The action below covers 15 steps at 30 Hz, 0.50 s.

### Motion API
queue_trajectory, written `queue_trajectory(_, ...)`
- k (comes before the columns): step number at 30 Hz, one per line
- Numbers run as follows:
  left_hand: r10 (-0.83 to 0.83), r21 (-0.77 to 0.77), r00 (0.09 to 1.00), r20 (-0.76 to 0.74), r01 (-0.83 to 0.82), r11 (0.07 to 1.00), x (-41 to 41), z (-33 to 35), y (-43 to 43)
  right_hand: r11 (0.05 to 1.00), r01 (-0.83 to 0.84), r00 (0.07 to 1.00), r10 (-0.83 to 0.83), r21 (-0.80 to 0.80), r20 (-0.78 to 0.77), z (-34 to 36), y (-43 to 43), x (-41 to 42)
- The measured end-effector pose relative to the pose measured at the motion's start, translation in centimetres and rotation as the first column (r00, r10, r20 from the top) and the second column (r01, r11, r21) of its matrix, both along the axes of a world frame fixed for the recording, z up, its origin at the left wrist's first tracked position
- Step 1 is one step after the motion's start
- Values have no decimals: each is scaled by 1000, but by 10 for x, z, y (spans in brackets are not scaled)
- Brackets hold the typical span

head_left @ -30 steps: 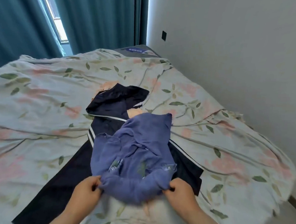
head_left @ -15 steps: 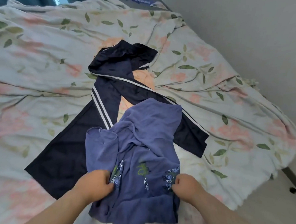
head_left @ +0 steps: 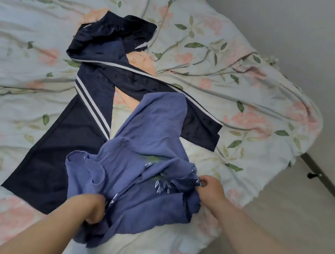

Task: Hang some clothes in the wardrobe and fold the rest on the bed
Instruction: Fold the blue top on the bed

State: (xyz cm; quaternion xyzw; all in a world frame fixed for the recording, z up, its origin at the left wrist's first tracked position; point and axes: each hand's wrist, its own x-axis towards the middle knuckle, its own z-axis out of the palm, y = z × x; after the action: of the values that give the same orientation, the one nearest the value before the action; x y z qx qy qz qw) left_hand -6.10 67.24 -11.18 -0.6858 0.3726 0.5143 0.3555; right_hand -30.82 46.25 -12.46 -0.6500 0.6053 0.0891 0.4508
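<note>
Head view looks down on a bed covered by a floral duvet (head_left: 234,58) with pink blooms and green leaves. A blue-purple embroidered top (head_left: 141,164) lies rumpled near the bed's near edge, partly over dark navy track pants (head_left: 99,80) with white side stripes that spread across the duvet. A peach garment (head_left: 141,63) shows under the pants. The left hand (head_left: 92,208) has its fingers curled into the top's fabric, gripping a bunch of it at the lower left. The right hand (head_left: 208,189) pinches the top's right edge, beside white leaf embroidery, between thumb and fingers. A pale floor (head_left: 286,220) lies at the right.
</note>
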Motion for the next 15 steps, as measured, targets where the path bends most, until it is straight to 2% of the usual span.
queue_trajectory(3, -160, 211, 986, -36, 164, 964, 3, 11, 3, 995, 74, 994, -78, -67, -71, 9, -22, -34)
queue_trajectory(6, -145, 166, 989, 29, 139, 976, 10, 15, 4, 996, 43, 977, -59, -80, -203, 9, -33, -61)
queue_trajectory(8, -7, 0, 994, 113, 7, 1000, 17, 14, 1, 997, -55, 960, 38, -52, -279, 9, -34, -62)
queue_trajectory(9, 118, -121, 983, 138, -101, 987, 21, 12, 0, 990, -123, 947, 95, -74, -307, 9, -32, -59)
queue_trajectory(10, 253, -294, 956, 149, -201, 934, 22, 11, 0, 974, -190, 935, 142, -122, -326, 9, -30, -53)
queue_trajectory(11, 392, -481, 907, 154, -277, 831, 24, 13, -1, 956, -235, 933, 171, -177, -315, 11, -27, -43)
queue_trajectory(12, 524, -655, 837, 157, -308, 690, 26, 12, -1, 937, -266, 940, 200, -227, -275, 14, -22, -28)
queue_trajectory(13, 616, -785, 773, 153, -284, 550, 29, 10, 1, 913, -306, 942, 249, -270, -225, 17, -17, -10)
queue_trajectory(14, 659, -834, 737, 150, -264, 485, 32, 8, 3, 879, -364, 930, 326, -307, -170, 20, -13, 10)
queue_trajectory(15, 668, -835, 728, 153, -266, 481, 37, 2, 8, 836, -436, 899, 419, -333, -126, 22, -8, 32)
